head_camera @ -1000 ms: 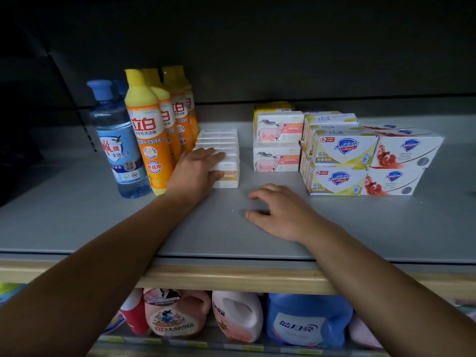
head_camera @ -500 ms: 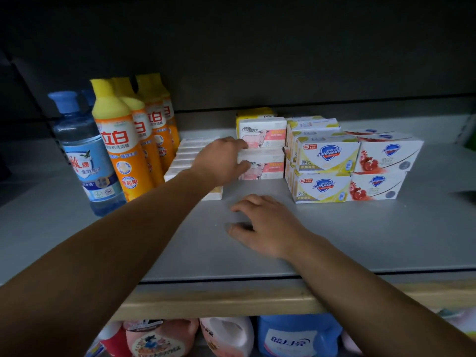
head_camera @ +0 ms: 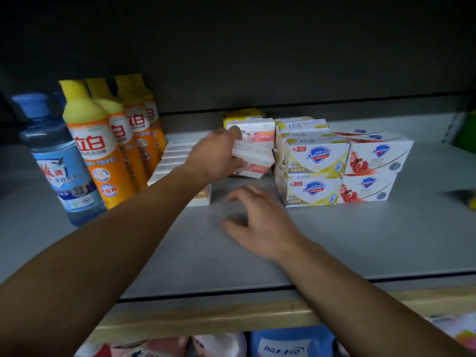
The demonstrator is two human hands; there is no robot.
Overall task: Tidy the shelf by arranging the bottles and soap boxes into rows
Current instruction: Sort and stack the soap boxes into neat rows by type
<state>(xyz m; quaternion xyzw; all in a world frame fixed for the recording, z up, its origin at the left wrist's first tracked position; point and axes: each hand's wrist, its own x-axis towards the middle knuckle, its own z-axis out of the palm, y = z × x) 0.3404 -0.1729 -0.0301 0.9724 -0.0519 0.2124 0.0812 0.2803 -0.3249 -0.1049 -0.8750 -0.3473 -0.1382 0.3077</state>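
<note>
On the grey shelf point(head_camera: 360, 240), my left hand point(head_camera: 219, 154) grips a pink-and-white soap box point(head_camera: 255, 158), which is tilted and blurred at the bottom of the middle stack. Another such box point(head_camera: 260, 130) sits above it, with a yellow box point(head_camera: 242, 115) behind. A row of white soap boxes point(head_camera: 175, 154) lies just left of my hand. Orange bottles with yellow caps point(head_camera: 98, 148) and a blue bottle point(head_camera: 59, 166) stand at the left. Yellow Safeguard boxes point(head_camera: 314, 157) and red-printed ones point(head_camera: 376, 155) are stacked at the right. My right hand point(head_camera: 257, 222) hovers over the shelf with loosely spread fingers, holding nothing.
A wooden front edge point(head_camera: 206, 318) runs along the shelf. Detergent jugs point(head_camera: 291, 343) stand on the shelf below. The dark back wall point(head_camera: 257, 73) rises close behind the goods. A small yellow object point(head_camera: 472, 202) shows at the far right edge.
My left hand moved right from the white box row to the pink-and-white stack and took hold of the lower box, tilting it. My right hand lifted slightly off the shelf.
</note>
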